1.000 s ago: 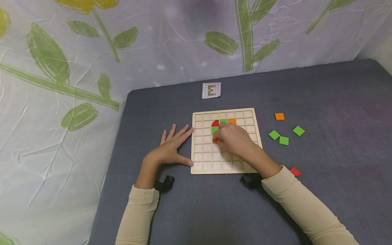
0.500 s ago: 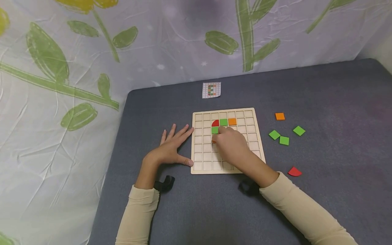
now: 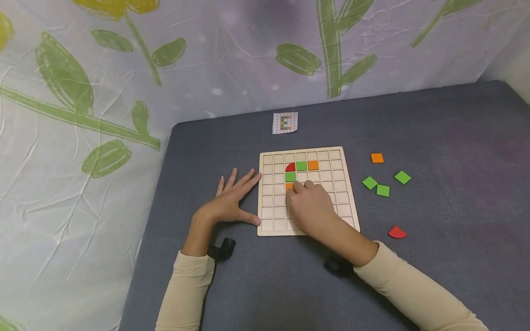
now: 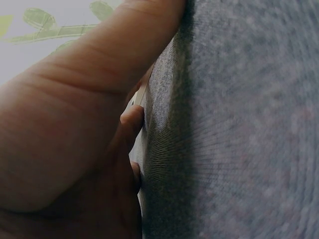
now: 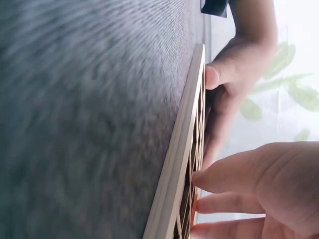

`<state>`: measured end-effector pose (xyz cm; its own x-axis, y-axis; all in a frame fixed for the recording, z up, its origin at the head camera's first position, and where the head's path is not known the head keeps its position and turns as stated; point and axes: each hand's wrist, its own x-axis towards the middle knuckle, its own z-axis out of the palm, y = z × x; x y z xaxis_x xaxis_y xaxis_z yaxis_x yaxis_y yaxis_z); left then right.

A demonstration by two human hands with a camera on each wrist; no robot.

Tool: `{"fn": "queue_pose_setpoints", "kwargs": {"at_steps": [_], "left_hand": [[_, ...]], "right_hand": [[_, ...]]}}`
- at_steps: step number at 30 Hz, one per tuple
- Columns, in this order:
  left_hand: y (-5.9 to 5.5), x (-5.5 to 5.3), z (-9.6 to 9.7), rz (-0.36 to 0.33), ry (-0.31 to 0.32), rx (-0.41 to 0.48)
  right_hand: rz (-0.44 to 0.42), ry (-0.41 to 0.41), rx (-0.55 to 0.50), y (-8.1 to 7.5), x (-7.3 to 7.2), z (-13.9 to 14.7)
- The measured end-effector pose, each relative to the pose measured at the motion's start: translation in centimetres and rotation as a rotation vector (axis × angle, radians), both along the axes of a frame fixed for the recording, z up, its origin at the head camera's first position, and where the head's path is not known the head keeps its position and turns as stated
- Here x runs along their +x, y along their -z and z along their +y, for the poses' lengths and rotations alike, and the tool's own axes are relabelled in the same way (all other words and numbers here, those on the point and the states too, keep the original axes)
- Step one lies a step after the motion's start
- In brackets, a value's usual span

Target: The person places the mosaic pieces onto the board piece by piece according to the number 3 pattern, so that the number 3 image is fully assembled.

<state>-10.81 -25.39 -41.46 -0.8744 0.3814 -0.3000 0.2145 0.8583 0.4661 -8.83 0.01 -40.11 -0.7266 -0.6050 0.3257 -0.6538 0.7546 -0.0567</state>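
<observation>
A wooden grid board (image 3: 268,213) lies on the dark table. My left hand (image 3: 228,202) rests spread at its left side, thumb and a fingertip at its edge. My right hand (image 3: 311,207) is over the board, fingers bent down. Its fingertips touch an orange tile (image 3: 289,186) in the grid, partly covering it. In the right wrist view, the thumb and fingers of the right hand (image 5: 259,194) meet the board; a grip is not clear. Above that tile are a green tile (image 3: 290,176) and a red quarter-circle tile (image 3: 291,167), then a green tile (image 3: 301,166) and an orange tile (image 3: 313,165) rightward.
Right of the board lie a loose orange tile (image 3: 377,158), several green tiles (image 3: 383,191) and a red quarter-circle piece (image 3: 397,232). A small printed pattern card (image 3: 285,123) lies behind the board, near the patterned backdrop (image 3: 244,50).
My right hand has shifted slightly toward the near side of the board, uncovering more of the lower orange tile and the green tile above it. The left hand has stayed in place.
</observation>
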Motion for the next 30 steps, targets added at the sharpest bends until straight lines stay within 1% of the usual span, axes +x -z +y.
{"fn": "queue_pose_setpoints", "kwargs": {"at_steps": [10, 17, 23, 26, 30], "left_hand": [[0.1, 0.1, -0.1, 0.000, -0.003, 0.006], [-0.1, 0.1, 0.0, 0.003, -0.003, 0.004], [-0.1, 0.0, 0.1, 0.002, 0.002, 0.015], [-0.1, 0.0, 0.1, 0.003, 0.001, 0.015], [0.0, 0.1, 0.0, 0.004, 0.001, 0.018]], "right_hand": [[-0.047, -0.075, -0.050, 0.1, -0.1, 0.9], [-0.099, -0.123, -0.093, 0.0, 0.0, 1.8], [-0.097, -0.157, -0.161, -0.2, 0.2, 2.8], [-0.099, -0.154, -0.180, -0.4, 0.3, 3.4], [-0.112, -0.119, -0.183, -0.5, 0.5, 4.2]]}}
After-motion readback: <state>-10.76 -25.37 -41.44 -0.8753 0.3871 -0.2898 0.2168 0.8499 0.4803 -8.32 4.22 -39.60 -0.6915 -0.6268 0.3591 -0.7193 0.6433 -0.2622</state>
